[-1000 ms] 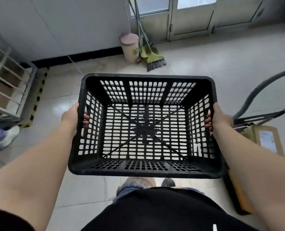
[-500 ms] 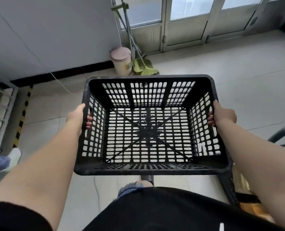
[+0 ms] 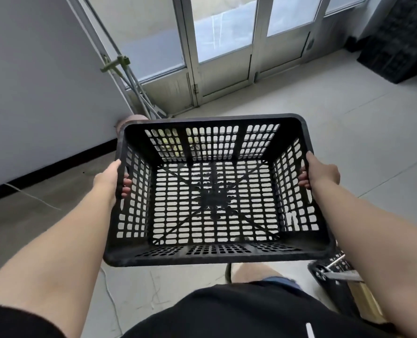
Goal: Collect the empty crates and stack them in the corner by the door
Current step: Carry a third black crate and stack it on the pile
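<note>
Carrying a black slotted plastic crate [image 3: 212, 191] at centre, open top up, clear of the floor: left hand [image 3: 108, 179] at 9 o'clock, right hand [image 3: 321, 173] at 3 o'clock, fingers curled through its side walls. Glazed metal-framed doors [image 3: 227, 45] at 12 o'clock; dark stacked crates [image 3: 397, 40] at 2 o'clock.

Empty black lattice crate [image 3: 212, 198], held level

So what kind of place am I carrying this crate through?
Probably a storeroom or utility area: bare tiled floor, black crates stacked in the far corner beside glazed metal doors, and mop handles leaning on the wall.
</note>
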`<state>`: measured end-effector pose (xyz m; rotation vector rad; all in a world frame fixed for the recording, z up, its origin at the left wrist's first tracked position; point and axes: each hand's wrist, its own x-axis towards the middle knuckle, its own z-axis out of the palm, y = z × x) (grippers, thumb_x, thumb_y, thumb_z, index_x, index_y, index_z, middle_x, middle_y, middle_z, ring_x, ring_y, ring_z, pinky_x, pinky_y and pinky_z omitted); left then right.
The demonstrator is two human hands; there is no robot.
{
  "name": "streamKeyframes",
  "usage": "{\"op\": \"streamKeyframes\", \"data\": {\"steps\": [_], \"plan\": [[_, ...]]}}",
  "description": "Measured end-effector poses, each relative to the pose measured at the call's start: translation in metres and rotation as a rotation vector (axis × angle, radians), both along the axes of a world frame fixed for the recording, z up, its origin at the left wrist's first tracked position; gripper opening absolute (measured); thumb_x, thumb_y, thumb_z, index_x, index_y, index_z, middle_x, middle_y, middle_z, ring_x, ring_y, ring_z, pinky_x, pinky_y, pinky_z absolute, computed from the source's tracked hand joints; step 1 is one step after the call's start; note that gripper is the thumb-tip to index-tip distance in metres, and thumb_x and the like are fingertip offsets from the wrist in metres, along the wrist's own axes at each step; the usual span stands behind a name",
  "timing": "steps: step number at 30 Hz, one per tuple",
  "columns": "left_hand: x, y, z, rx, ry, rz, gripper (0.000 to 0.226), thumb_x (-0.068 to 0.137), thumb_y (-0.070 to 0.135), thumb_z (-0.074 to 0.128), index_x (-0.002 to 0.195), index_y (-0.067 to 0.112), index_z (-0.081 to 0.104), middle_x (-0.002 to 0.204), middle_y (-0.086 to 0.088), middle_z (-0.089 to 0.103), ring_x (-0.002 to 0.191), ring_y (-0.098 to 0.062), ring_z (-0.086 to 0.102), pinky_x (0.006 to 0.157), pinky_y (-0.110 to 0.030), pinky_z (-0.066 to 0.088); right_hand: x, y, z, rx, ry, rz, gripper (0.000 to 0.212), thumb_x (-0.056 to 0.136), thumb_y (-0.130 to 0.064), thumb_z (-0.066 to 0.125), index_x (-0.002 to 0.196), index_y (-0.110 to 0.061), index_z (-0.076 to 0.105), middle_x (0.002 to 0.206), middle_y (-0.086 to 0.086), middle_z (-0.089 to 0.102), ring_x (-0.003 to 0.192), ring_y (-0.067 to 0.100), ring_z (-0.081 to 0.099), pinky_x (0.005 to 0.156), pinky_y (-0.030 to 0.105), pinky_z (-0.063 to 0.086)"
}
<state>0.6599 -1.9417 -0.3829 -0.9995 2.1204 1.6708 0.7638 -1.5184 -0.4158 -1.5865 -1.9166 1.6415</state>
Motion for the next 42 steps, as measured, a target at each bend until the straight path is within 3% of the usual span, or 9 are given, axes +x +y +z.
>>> {"op": "streamKeyframes", "data": {"steps": [3, 12, 20, 28, 36, 42], "plan": [[-0.061, 0.025, 0.000, -0.021, -0.022, -0.017, 0.044, 0.092, 0.052, 0.046, 0.077, 0.011, 0.054, 0.063, -0.003, 0.049, 0.042, -0.015, 0.041, 0.038, -0.018, 0.032, -0.050, 0.023, -0.002, -0.029, 0.015, -0.025, 0.047, 0.086, -0.046, 0.058, 0.065, -0.004, 0.061, 0.057, 0.009, 0.058, 0.041, 0.021, 0.049, 0.034, 0.021, 0.038], [-0.214, 0.106, 0.013, -0.026, 0.021, -0.076, 0.042, 0.094, 0.047, 0.046, 0.071, 0.013, 0.053, 0.055, -0.002, 0.052, 0.029, -0.012, 0.040, 0.037, -0.016, 0.031, -0.184, 0.095, 0.002, -0.060, 0.072, -0.101, 0.048, 0.086, -0.045, 0.059, 0.061, -0.004, 0.059, 0.054, 0.009, 0.057, 0.041, 0.023, 0.049, 0.050, 0.031, 0.047], [-0.374, 0.181, -0.002, 0.055, 0.015, -0.209, 0.038, 0.092, 0.046, 0.047, 0.070, 0.015, 0.051, 0.061, -0.002, 0.046, 0.043, -0.015, 0.037, 0.043, -0.023, 0.029, -0.287, 0.154, -0.011, -0.079, 0.115, -0.261, 0.045, 0.082, -0.045, 0.062, 0.061, -0.005, 0.058, 0.054, 0.009, 0.055, 0.040, 0.021, 0.047, 0.043, 0.029, 0.037], [-0.534, 0.273, -0.006, 0.079, -0.008, -0.414, 0.039, 0.087, 0.050, 0.049, 0.066, 0.017, 0.054, 0.057, -0.001, 0.047, 0.034, -0.015, 0.037, 0.036, -0.017, 0.029, -0.369, 0.211, -0.009, -0.049, 0.117, -0.461, 0.046, 0.081, -0.047, 0.062, 0.061, -0.005, 0.059, 0.053, 0.009, 0.056, 0.040, 0.021, 0.048, 0.044, 0.029, 0.038], [-0.630, 0.401, 0.003, 0.035, 0.056, -0.496, 0.037, 0.091, 0.042, 0.051, 0.067, 0.014, 0.052, 0.060, -0.005, 0.047, 0.042, -0.018, 0.037, 0.043, -0.024, 0.029, -0.435, 0.299, -0.004, -0.049, 0.124, -0.588, 0.047, 0.083, -0.046, 0.062, 0.062, -0.005, 0.060, 0.052, 0.009, 0.056, 0.039, 0.021, 0.047, 0.043, 0.028, 0.039], [-0.691, 0.489, -0.001, 0.018, 0.032, -0.550, 0.038, 0.086, 0.049, 0.045, 0.072, 0.015, 0.051, 0.061, -0.003, 0.047, 0.032, -0.014, 0.039, 0.034, -0.015, 0.032, -0.481, 0.391, -0.002, -0.077, 0.116, -0.592, 0.047, 0.083, -0.049, 0.061, 0.062, -0.007, 0.061, 0.052, 0.007, 0.057, 0.040, 0.019, 0.048, 0.043, 0.028, 0.037]]}}
